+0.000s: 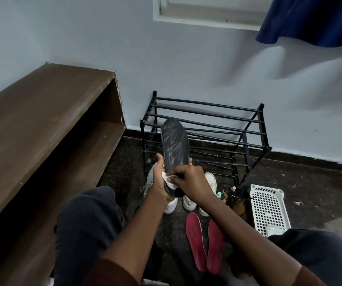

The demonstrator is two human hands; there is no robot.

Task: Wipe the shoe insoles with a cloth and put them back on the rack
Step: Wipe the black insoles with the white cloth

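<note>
Watching the left hand grasp the dark insole by its lower end, upright in front of the rack, right hand pinching the cloth against it, I fear the unsupported top could buckle under hard wiping.

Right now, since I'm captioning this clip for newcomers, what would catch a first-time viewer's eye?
The dark grey insole, streaked with pale marks, stands upright at centre, gripped by the left hand while the right hand pinches a white cloth against its lower end. Behind it a black metal shoe rack stands against the pale wall, and two red insoles lie side by side on the dark floor below the hands.
</note>
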